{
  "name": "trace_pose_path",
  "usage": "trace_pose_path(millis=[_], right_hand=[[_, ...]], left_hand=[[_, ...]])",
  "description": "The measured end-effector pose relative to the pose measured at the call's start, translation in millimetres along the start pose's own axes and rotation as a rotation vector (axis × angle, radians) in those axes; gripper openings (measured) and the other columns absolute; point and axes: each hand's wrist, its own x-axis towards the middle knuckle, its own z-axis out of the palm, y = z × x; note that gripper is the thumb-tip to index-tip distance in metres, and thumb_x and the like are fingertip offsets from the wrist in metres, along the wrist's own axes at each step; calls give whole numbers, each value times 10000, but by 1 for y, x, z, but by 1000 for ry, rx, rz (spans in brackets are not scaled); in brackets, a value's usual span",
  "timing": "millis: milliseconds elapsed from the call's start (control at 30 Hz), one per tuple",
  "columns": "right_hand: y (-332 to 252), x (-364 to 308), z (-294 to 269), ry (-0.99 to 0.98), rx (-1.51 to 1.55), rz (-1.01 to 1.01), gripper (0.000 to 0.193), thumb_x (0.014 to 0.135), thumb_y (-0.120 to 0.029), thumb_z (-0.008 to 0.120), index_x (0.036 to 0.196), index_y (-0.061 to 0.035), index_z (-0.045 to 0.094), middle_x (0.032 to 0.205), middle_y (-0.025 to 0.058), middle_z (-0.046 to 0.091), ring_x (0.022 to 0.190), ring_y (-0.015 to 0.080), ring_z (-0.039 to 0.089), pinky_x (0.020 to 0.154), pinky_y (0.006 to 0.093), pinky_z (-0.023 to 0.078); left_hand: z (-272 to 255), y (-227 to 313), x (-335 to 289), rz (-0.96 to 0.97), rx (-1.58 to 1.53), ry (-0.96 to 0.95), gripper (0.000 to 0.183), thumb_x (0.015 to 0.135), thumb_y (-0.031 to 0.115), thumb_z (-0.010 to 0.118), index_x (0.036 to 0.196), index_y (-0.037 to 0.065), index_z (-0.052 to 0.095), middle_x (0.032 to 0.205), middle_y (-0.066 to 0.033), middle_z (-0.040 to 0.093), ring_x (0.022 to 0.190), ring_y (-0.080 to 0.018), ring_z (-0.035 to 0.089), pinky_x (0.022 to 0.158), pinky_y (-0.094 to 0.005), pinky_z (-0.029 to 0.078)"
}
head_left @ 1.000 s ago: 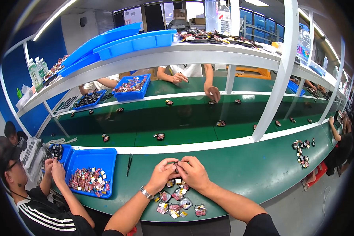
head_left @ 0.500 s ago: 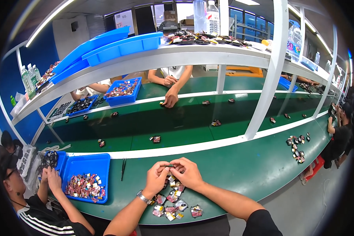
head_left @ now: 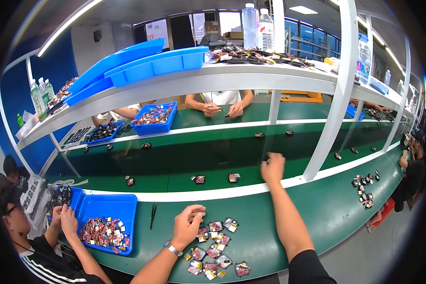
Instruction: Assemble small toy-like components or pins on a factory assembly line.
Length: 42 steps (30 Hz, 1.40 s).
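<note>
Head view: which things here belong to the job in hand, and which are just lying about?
Likely in the job:
Clustered small units beside the left hand
Scattered units on the green belt, where the right hand reaches

Seemingly lying about:
Tweezers, untouched
Clear bottle and tilted blue trays on the shelf

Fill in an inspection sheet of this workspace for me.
Surface: glossy green worktop; white rail before a long green strip.
Job's things: small red-and-silver electronic assemblies with black rims, loosely clustered on the worktop.
Clutter: slim black tweezers beside a blue plastic tray of red-and-white parts.
Hands: left hand loosely curled, nothing visible in it; right hand over the green strip, grip unclear.
Cables: thin white cord on the grey floor.
Surroundings: co-worker in black at left; white metal shelf with plastic bottles.
</note>
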Motion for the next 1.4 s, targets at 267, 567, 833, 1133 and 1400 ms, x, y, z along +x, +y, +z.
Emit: trace_pose_path(millis=[267, 567, 833, 1133, 1400], right_hand=[[42, 20, -5, -283, -184, 311, 619, 723, -174, 738, 1279, -6, 523, 1205, 182, 553, 1122, 371, 503, 978, 431, 429], [57, 4, -5, 6, 141, 241, 396, 690, -133, 731, 1050, -6, 624, 962, 164, 682, 922, 339, 635, 849, 450, 494], [-77, -74, -84, -545, 582, -44, 567, 714, -137, 736, 1238, -58, 533, 1166, 83, 655, 1119, 238, 557, 881, 367, 490], [-154, -114, -132, -885, 674, -390, 599, 699, -93, 734, 1271, -75, 556, 1226, 117, 570, 1200, 279, 498, 1014, 376, 436], [-158, -129, -121, -648, 614, -493, 427, 779, -52, 673, 1198, -116, 627, 1200, 78, 586, 1130, 280, 529, 921, 374, 496]], left_hand=[[0, -5, 3, -21, 37, -45, 197, 927, 22, 543, 1110, -42, 581, 1068, -131, 675, 922, -179, 679, 744, -285, 571], [5, -10, 6, -40, 7, -37, 192, 915, 8, 548, 1094, -37, 601, 1013, -120, 691, 872, -169, 689, 713, -277, 565], [-3, -5, 6, -87, -162, -93, 277, 965, 98, 536, 1203, -43, 545, 1109, -152, 658, 891, -161, 661, 730, -275, 560], [-13, 12, 3, -412, -676, -515, 374, 1018, 221, 457, 1304, -20, 489, 1166, -117, 609, 979, -186, 648, 810, -320, 575], [-10, 2, 4, -416, -707, -332, 330, 1003, 162, 489, 1282, -15, 497, 1152, -107, 599, 1027, -214, 640, 909, -380, 567]])
